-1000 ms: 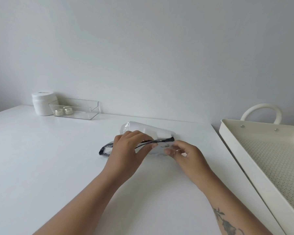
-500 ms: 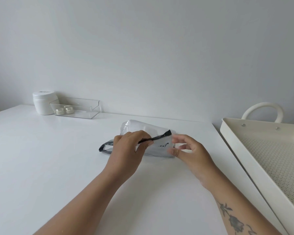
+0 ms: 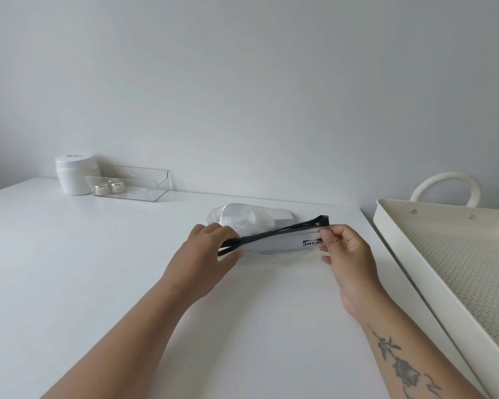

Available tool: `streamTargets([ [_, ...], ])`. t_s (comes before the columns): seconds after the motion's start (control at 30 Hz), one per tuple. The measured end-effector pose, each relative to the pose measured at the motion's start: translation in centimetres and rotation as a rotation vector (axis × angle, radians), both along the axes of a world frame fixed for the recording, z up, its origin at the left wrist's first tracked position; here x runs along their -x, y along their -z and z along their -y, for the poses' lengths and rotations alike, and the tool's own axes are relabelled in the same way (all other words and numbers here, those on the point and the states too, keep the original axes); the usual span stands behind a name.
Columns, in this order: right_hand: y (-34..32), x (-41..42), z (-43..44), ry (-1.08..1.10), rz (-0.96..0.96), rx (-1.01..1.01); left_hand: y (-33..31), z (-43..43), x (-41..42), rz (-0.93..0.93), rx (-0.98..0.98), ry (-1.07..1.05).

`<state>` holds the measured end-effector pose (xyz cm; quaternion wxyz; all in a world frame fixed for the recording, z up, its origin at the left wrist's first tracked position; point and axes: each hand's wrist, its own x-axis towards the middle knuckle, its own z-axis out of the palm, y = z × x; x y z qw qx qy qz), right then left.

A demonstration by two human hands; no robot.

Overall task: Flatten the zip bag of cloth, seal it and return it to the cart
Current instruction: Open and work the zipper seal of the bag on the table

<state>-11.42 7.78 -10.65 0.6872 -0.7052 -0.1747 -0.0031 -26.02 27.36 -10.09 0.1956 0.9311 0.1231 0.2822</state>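
Bag [image 3: 274,240] sits mid-frame on the table [image 3: 98,283], cloth [image 3: 242,220] bulging at its far side. I have both hands on the zip strip [image 3: 271,233] — the black band along the near edge.

L hand [image 3: 205,254]: closed around the strip's left end, fingers curled over it, end partly hidden under them. R hand [image 3: 343,249]: thumb and forefinger pinched on the right corner by the printed label; other fingers loosely curled, holding nothing else.

Key relation: the strip's long axis runs between the two hands, lower left to upper right, right end lifted slightly off the table. It looks stretched taut. Whether the two lips are pressed together along the whole length I cannot tell; near the L hand they seem split.

Judgement: sealing step in hand. Next move needs a pinch run along that axis. Cart tray [image 3: 392,226] lies at frame right, nearer the R hand — that hand suits the return.
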Motion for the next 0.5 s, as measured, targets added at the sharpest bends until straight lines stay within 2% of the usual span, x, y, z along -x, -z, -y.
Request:
streamTargets([
  [0.07, 0.1, -0.1, 0.2, 0.09, 0.105, 0.091, 0.2, 0.0, 0.0, -0.022, 0.026, 0.039],
  [0.17, 0.0, 0.7, -0.2, 0.204, 0.48, 0.345, 0.0, 0.4, -0.1, 0.023, 0.022, 0.066],
  [0.27, -0.9, 2.3, -1.1, 0.297, 0.778, 0.482, -0.2, 0.9, -0.2, 0.047, 0.03, 0.089],
  [0.33, -1.4, 3.2, -1.6, 0.325, 0.897, 0.56, -0.4, 1.0, -0.3, 0.075, 0.011, 0.092],
  [0.4, -1.4, 3.9, -2.1, 0.263, 1.004, 0.649, -0.6, 1.3, -0.3, 0.093, -0.017, 0.122],
  [0.5, -0.8, 3.7, -2.6, 0.171, 1.044, 0.723, -0.5, 1.7, -0.5, 0.113, -0.026, 0.168],
])
